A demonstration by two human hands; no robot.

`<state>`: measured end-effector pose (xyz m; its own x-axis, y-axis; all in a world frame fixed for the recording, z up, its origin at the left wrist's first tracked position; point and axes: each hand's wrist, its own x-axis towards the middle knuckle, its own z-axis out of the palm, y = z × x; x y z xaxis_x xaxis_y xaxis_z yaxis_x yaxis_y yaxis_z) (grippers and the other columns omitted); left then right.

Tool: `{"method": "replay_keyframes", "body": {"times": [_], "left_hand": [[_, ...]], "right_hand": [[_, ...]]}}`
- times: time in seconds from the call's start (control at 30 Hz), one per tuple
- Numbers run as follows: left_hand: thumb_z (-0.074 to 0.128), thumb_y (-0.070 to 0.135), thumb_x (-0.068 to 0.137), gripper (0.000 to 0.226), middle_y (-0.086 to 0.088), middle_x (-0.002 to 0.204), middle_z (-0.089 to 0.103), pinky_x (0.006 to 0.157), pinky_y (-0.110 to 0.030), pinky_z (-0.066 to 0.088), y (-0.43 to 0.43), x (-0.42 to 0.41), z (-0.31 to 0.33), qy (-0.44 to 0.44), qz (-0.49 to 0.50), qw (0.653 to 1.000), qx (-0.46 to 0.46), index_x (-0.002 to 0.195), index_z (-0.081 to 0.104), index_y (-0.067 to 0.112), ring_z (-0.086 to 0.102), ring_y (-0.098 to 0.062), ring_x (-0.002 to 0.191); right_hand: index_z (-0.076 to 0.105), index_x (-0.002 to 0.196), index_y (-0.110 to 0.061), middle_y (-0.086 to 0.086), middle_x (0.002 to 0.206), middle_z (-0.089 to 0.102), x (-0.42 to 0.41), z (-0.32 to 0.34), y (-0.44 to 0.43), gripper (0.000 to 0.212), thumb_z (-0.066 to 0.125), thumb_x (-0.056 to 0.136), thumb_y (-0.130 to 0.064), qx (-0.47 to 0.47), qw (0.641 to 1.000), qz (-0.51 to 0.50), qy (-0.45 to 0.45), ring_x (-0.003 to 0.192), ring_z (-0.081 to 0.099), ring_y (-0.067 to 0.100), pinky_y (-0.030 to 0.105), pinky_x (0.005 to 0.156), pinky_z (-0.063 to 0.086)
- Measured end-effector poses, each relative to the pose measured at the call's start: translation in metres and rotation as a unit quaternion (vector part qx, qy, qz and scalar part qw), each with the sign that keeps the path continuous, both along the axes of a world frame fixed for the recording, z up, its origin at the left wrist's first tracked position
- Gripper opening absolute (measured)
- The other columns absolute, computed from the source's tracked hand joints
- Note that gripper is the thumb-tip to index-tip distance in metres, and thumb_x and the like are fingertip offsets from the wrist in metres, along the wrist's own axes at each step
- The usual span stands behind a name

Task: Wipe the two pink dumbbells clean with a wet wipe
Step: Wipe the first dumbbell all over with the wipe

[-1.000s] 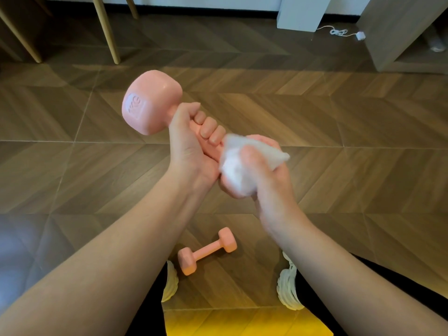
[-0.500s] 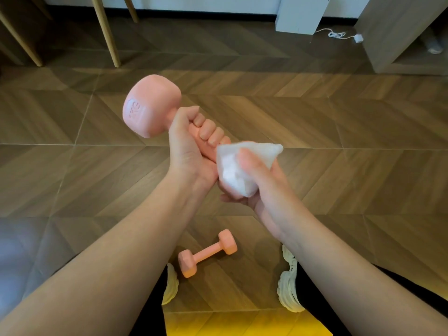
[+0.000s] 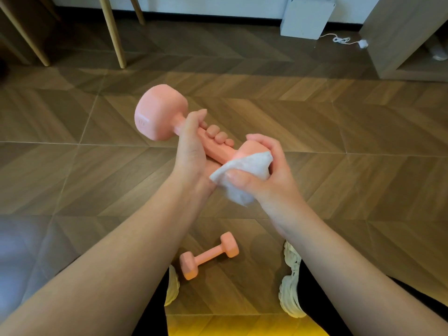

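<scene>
Head camera, looking down past both forearms: the left hand (image 3: 191, 151) holds a pink dumbbell (image 3: 160, 112) in the air above the wooden floor (image 3: 339, 141), its fingers (image 3: 215, 132) curled tight round the handle with the thumb up against the neck of the far head. That far head points up and to the left. The near head is lower and to the right, and is mostly covered. The right hand (image 3: 274, 170) cups this near head through a crumpled white wet wipe (image 3: 244, 170), with the thumb pressing the wipe onto the head from the near side and the other fingers (image 3: 264, 144) bent over the top of the head, touching the pink surface. A loose corner of the wipe hangs below the palm. The second pink dumbbell (image 3: 208, 255) lies on its side on the floor, well below the hands and between two pale shoes (image 3: 289, 282), apart from both. At the far edge of the floor, along the wall, stand slanted wooden legs (image 3: 112, 32), a white box (image 3: 306, 16) with a white cable (image 3: 344, 40) beside it, and a wooden cabinet (image 3: 397, 32) at the far right corner.
</scene>
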<state>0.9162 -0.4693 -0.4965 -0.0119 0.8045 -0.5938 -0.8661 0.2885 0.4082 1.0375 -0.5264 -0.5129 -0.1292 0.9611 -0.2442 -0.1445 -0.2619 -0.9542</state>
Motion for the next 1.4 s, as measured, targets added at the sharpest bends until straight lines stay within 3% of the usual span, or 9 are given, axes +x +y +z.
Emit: {"method": "replay_keyframes", "body": {"times": [0.2, 0.3, 0.4, 0.57, 0.67, 0.9, 1.07, 1.27, 1.4], "left_hand": [[0.048, 0.017, 0.093, 0.037, 0.005, 0.048, 0.022, 0.041, -0.02, 0.029, 0.0, 0.002, 0.008, 0.005, 0.0, 0.999, 0.04, 0.061, 0.03, 0.02, 0.021, -0.011, 0.041], [0.046, 0.016, 0.092, 0.037, 0.005, 0.046, 0.021, 0.04, -0.021, 0.028, -0.002, -0.001, 0.009, 0.011, -0.007, 0.998, 0.066, 0.059, 0.029, 0.02, 0.021, -0.012, 0.04], [0.046, 0.018, 0.092, 0.037, 0.005, 0.045, 0.021, 0.043, -0.023, 0.028, -0.005, 0.0, 0.008, 0.022, -0.02, 0.996, 0.081, 0.059, 0.029, 0.02, 0.021, -0.012, 0.041], [0.059, 0.023, 0.091, 0.032, 0.005, 0.054, 0.034, 0.051, -0.025, 0.038, -0.004, 0.004, 0.006, 0.022, -0.024, 0.999, 0.04, 0.067, 0.038, 0.019, 0.034, -0.01, 0.046], [0.055, 0.02, 0.091, 0.034, 0.006, 0.051, 0.029, 0.047, -0.023, 0.035, -0.002, 0.004, 0.006, -0.01, 0.002, 1.0, 0.021, 0.064, 0.035, 0.02, 0.029, -0.01, 0.043], [0.045, 0.013, 0.09, 0.034, 0.006, 0.048, 0.021, 0.043, -0.022, 0.028, -0.001, -0.002, 0.008, -0.003, 0.017, 0.999, 0.045, 0.06, 0.029, 0.02, 0.021, -0.011, 0.041], [0.046, 0.015, 0.09, 0.035, 0.006, 0.048, 0.021, 0.043, -0.023, 0.03, -0.001, -0.005, 0.009, 0.001, 0.019, 0.999, 0.047, 0.059, 0.029, 0.02, 0.021, -0.011, 0.042], [0.044, 0.012, 0.091, 0.036, 0.005, 0.045, 0.02, 0.042, -0.024, 0.026, -0.004, 0.002, 0.011, 0.03, -0.017, 0.996, 0.081, 0.06, 0.026, 0.02, 0.02, -0.012, 0.041], [0.042, 0.01, 0.091, 0.039, 0.004, 0.044, 0.023, 0.041, -0.022, 0.026, -0.004, 0.005, 0.012, 0.018, -0.025, 0.996, 0.087, 0.057, 0.027, 0.02, 0.022, -0.011, 0.04]], "right_hand": [[0.058, 0.109, -0.031, 0.001, 0.107, 0.062, -0.002, -0.005, 0.001, 0.025, 0.059, 0.085, -0.039, 0.019, 0.998, -0.046, 0.042, 0.093, 0.06, 0.01, 0.032, 0.081, 0.048], [0.054, 0.12, -0.031, -0.004, 0.109, 0.064, 0.004, -0.002, -0.001, 0.042, 0.067, 0.081, -0.031, -0.023, 0.993, 0.017, 0.114, 0.095, 0.064, 0.008, 0.031, 0.08, 0.054], [0.05, 0.122, -0.02, 0.0, 0.103, 0.067, 0.004, -0.001, -0.002, 0.058, 0.076, 0.071, -0.032, -0.085, 0.98, 0.073, 0.163, 0.091, 0.068, 0.014, 0.046, 0.081, 0.058], [0.049, 0.123, -0.034, 0.005, 0.124, 0.059, 0.005, -0.004, 0.001, 0.079, 0.086, 0.053, -0.028, -0.058, 0.995, 0.028, 0.073, 0.105, 0.066, 0.02, 0.037, 0.083, 0.057], [0.052, 0.117, -0.046, 0.003, 0.128, 0.055, 0.008, -0.003, 0.001, 0.075, 0.086, 0.053, -0.027, -0.004, 0.999, 0.04, 0.03, 0.104, 0.066, 0.015, 0.03, 0.077, 0.057], [0.062, 0.112, -0.035, -0.003, 0.106, 0.066, 0.0, -0.009, 0.007, 0.043, 0.067, 0.071, -0.046, 0.016, 0.996, -0.021, 0.089, 0.094, 0.065, 0.01, 0.031, 0.075, 0.053], [0.05, 0.125, -0.037, -0.003, 0.112, 0.06, 0.003, -0.01, 0.003, 0.066, 0.078, 0.067, -0.026, 0.041, 0.993, 0.063, 0.087, 0.097, 0.063, 0.012, 0.03, 0.076, 0.054], [0.054, 0.109, -0.033, 0.0, 0.107, 0.061, -0.012, -0.006, 0.001, 0.06, 0.079, 0.055, -0.036, 0.004, 0.994, -0.06, 0.086, 0.089, 0.066, 0.009, 0.026, 0.07, 0.055], [0.058, 0.111, -0.021, 0.003, 0.107, 0.067, -0.007, -0.005, 0.004, 0.036, 0.068, 0.079, -0.034, -0.04, 0.986, -0.091, 0.134, 0.097, 0.065, 0.015, 0.037, 0.088, 0.053]]}}
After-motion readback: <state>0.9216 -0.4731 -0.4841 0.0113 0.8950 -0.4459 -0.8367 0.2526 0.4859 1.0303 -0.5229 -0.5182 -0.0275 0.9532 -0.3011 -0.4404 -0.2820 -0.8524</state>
